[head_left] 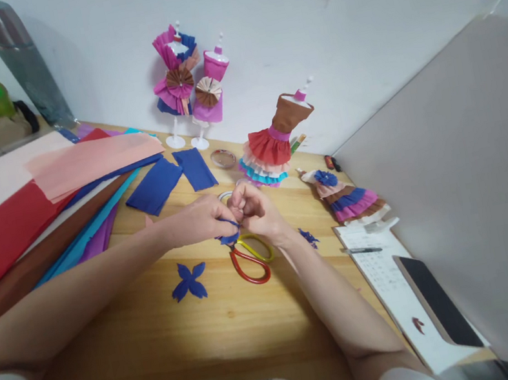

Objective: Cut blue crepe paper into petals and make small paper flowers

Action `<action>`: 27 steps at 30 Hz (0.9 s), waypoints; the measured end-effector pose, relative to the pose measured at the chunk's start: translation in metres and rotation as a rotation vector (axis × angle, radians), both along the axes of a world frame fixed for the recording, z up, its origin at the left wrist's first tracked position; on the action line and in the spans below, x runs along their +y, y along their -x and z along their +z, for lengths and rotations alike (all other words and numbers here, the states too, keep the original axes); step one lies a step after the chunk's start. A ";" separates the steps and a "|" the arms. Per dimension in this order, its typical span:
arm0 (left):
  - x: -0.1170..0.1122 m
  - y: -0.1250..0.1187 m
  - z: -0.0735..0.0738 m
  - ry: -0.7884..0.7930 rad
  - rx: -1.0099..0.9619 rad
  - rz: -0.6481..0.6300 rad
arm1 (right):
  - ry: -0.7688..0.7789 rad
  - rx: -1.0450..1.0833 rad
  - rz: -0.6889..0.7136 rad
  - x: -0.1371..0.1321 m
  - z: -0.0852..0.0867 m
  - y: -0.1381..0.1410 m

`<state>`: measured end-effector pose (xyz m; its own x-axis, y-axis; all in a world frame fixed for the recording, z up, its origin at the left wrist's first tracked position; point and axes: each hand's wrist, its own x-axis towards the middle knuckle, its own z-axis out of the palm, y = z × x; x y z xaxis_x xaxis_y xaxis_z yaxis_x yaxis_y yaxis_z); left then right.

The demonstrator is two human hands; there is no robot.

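My left hand [207,219] is closed in a pinch on a small piece of blue crepe paper [229,236], which hangs below the fingertips. Close against it, my right hand [258,214] is also pinched, its fingertips at the paper's edge; what they grip is too small to make out. Under both hands lies a pair of scissors [252,275] with one red and one yellow handle, its blades hidden. A blue four-petal paper shape [189,282] lies flat on the wooden table [167,369], left of the scissors. Right of my right wrist sits a small dark blue paper bit [309,237].
Coloured crepe sheets [2,241] fill the left, beside two blue paper rectangles [154,188]. Several dressed mini mannequins, one in a brown top [290,111], stand at the wall. A tape roll [223,158], paper dress [346,196], notebook [366,268] and phone [435,299] lie around.
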<state>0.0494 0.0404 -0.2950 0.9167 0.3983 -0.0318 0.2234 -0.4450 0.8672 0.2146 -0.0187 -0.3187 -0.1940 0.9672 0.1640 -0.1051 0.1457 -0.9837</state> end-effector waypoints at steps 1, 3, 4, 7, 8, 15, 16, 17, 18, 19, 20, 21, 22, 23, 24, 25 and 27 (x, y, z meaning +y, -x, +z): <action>0.000 0.000 0.000 -0.005 0.003 0.002 | 0.001 0.012 0.007 0.000 -0.001 0.000; 0.000 0.000 -0.001 -0.010 0.004 -0.001 | 0.008 0.025 0.018 0.001 -0.002 -0.001; 0.000 0.000 -0.001 -0.010 0.002 -0.004 | 0.013 0.028 0.024 0.001 -0.003 -0.002; 0.001 -0.001 -0.001 -0.004 -0.013 -0.011 | 0.024 0.048 0.056 0.002 -0.005 -0.004; 0.001 -0.001 -0.001 0.000 -0.016 -0.010 | 0.022 0.062 0.068 0.002 -0.006 -0.004; 0.001 -0.001 -0.003 0.045 -0.039 -0.015 | 0.032 0.144 0.096 0.004 -0.010 -0.005; 0.001 -0.001 -0.003 0.050 -0.046 -0.012 | 0.038 0.145 0.092 0.004 -0.011 -0.005; 0.001 -0.001 -0.003 0.057 -0.054 -0.004 | 0.040 0.143 0.085 0.004 -0.011 -0.005; 0.002 -0.002 -0.003 0.069 -0.061 0.010 | 0.037 0.137 0.074 0.004 -0.012 -0.005; 0.002 -0.002 -0.003 0.091 -0.066 0.033 | 0.030 0.124 0.058 0.004 -0.012 -0.006; 0.002 -0.002 -0.003 0.122 -0.069 0.064 | 0.022 0.105 0.036 0.004 -0.012 -0.007; 0.002 -0.002 -0.003 0.160 -0.072 0.101 | 0.016 0.085 0.009 0.004 -0.011 -0.007; 0.002 -0.002 -0.002 0.201 -0.079 0.138 | 0.012 0.067 -0.021 0.004 -0.010 -0.008; 0.002 -0.001 -0.002 0.241 -0.088 0.173 | 0.009 0.056 -0.047 0.004 -0.009 -0.008; 0.002 -0.001 -0.002 0.274 -0.100 0.204 | 0.004 0.052 -0.066 0.004 -0.007 -0.009; 0.003 -0.001 -0.001 0.300 -0.115 0.228 | -0.008 0.049 -0.081 0.004 -0.005 -0.010; 0.003 -0.001 -0.002 0.339 -0.154 0.251 | -0.045 0.032 -0.117 0.004 0.000 -0.012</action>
